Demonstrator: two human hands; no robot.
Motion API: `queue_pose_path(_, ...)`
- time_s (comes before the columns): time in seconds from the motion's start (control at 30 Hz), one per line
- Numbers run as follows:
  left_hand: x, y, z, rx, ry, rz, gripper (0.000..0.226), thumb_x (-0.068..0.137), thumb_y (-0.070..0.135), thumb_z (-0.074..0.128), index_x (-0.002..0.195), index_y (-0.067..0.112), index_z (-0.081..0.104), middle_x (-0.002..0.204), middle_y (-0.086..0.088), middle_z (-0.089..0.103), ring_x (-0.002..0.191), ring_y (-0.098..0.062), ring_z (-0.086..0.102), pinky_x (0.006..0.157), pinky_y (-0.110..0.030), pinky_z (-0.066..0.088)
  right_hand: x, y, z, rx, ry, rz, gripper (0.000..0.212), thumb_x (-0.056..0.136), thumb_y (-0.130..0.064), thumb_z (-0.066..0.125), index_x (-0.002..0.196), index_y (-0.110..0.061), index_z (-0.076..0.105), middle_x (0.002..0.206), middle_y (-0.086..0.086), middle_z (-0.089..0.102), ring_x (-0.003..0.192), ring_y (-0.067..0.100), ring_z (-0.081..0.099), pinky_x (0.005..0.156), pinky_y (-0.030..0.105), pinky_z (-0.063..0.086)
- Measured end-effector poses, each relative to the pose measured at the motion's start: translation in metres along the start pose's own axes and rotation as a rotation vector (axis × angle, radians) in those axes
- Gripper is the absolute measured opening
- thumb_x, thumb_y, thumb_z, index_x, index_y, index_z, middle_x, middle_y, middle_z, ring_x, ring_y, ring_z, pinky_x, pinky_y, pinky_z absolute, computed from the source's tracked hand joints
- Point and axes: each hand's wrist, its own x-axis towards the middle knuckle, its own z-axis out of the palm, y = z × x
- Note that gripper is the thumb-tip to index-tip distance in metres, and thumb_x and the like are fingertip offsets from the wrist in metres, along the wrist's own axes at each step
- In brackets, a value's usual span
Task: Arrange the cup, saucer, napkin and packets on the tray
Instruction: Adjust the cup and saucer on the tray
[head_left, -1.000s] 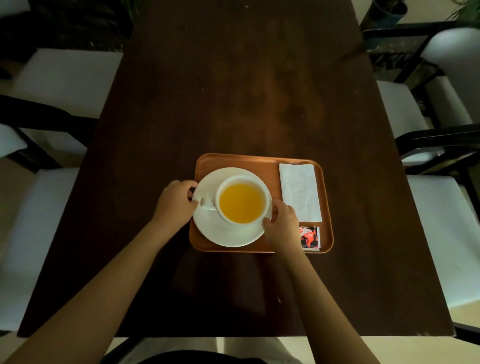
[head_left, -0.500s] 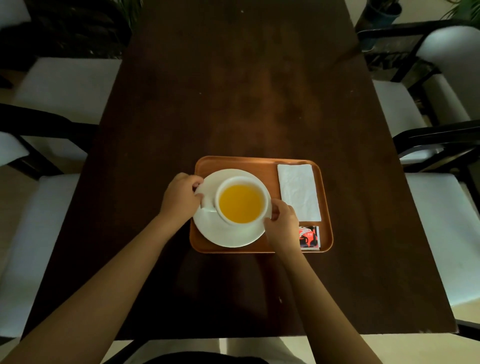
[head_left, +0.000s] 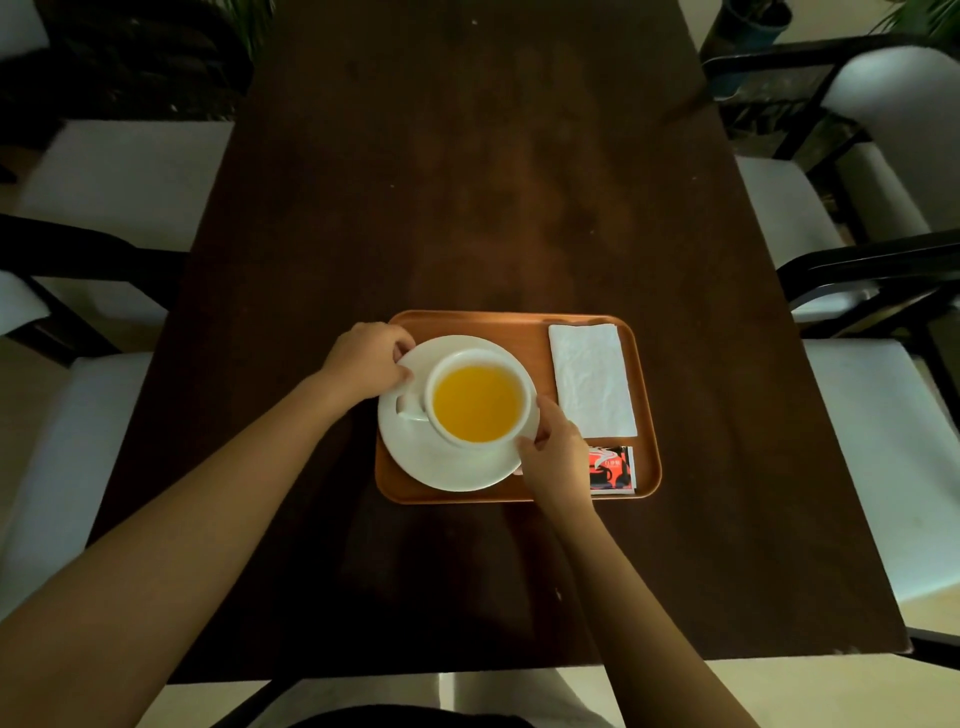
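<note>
An orange-brown tray (head_left: 493, 325) lies on the dark table. On its left half sits a white saucer (head_left: 441, 467) carrying a white cup (head_left: 478, 402) of yellow liquid, handle pointing left. My left hand (head_left: 366, 361) grips the saucer's far left rim. My right hand (head_left: 558, 457) grips its near right rim. A white napkin (head_left: 592, 379) lies flat on the tray's right side. Red and black packets (head_left: 613, 467) lie in the near right corner, partly hidden by my right hand.
The dark wooden table (head_left: 478, 156) stretches away from me. White-cushioned chairs with black frames stand on the left (head_left: 119, 176) and on the right (head_left: 883, 415). A potted plant (head_left: 748, 31) stands past the far right corner.
My left hand slid up along the saucer's left rim toward its far side. The saucer and cup turned slightly on the tray. My right hand stayed at the right rim.
</note>
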Motion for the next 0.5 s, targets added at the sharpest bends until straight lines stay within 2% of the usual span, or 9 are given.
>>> queue_pose_path(0.13, 0.001, 0.002, 0.0, -0.043, -0.012, 0.005, 0.034, 0.077, 0.017, 0.069, 0.11, 0.019, 0.061, 0.08, 0.01, 0.054, 0.076, -0.009, 0.054, 0.065, -0.025, 0.04, 0.004, 0.001, -0.001, 0.01, 0.013, -0.017, 0.044, 0.09, -0.013, 0.055, 0.133, -0.02, 0.046, 0.127, 0.005, 0.058, 0.115, 0.024, 0.054, 0.098, 0.047, 0.048)
queue_pose_path(0.3, 0.002, 0.009, 0.0, -0.05, -0.002, 0.016, 0.036, 0.078, 0.016, 0.068, 0.113, 0.017, 0.06, 0.098, -0.001, 0.065, 0.081, -0.012, 0.054, 0.071, -0.028, 0.042, 0.01, 0.003, -0.004, 0.007, 0.022, 0.002, 0.044, 0.091, -0.015, 0.054, 0.133, -0.022, 0.046, 0.127, 0.005, 0.058, 0.115, 0.024, 0.055, 0.098, 0.045, 0.047)
queue_pose_path(0.5, 0.002, 0.011, 0.0, -0.066, 0.009, 0.003, 0.033, 0.078, 0.017, 0.069, 0.11, 0.018, 0.061, 0.089, 0.003, 0.061, 0.078, -0.011, 0.054, 0.069, -0.028, 0.042, 0.015, 0.001, -0.007, -0.011, 0.035, -0.007, 0.041, 0.091, -0.015, 0.053, 0.132, -0.022, 0.047, 0.127, 0.006, 0.058, 0.112, 0.025, 0.056, 0.098, 0.047, 0.048)
